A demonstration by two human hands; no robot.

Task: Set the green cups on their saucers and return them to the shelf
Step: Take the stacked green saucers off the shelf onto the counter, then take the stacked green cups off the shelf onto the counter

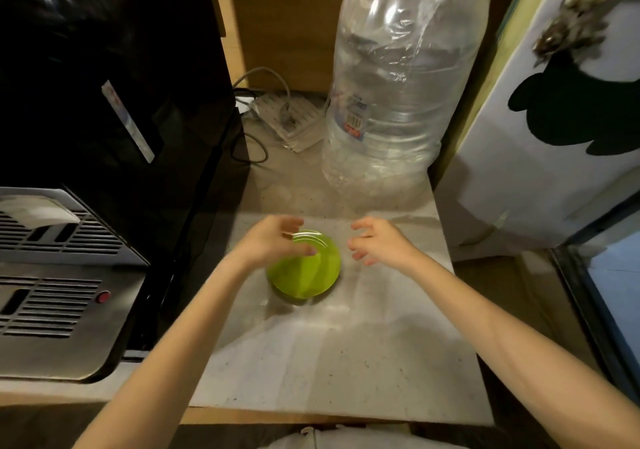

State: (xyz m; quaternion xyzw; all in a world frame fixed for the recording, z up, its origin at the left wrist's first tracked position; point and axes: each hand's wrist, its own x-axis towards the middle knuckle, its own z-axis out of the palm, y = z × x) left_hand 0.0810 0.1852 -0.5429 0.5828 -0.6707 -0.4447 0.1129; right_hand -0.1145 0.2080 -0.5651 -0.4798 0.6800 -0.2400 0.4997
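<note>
Resting on the pale speckled countertop (pixel 346 362) is a green saucer (pixel 304 272), translucent and round, lying flat near the middle of the surface. No cup shows on it. The left hand (pixel 273 242) hangs over the saucer's far left edge, its fingers curled loosely with thumb and fingertips apart; whether they touch the rim cannot be told through the blur. The right hand (pixel 377 242) hovers just beside the saucer on its right, fingers spread and bent, holding nothing and clear of the rim. Both bare forearms reach in from the lower edge of the view. Behind the saucer, toward the wall, stands a large clear plastic water bottle (pixel 401 84) wrapped in crinkled film. A white power strip (pixel 287 117) with cables lies to the left of the bottle. A black appliance (pixel 114 84) with a metal vented front fills the left side, and a white refrigerator (pixel 554 119) stands at the right
</note>
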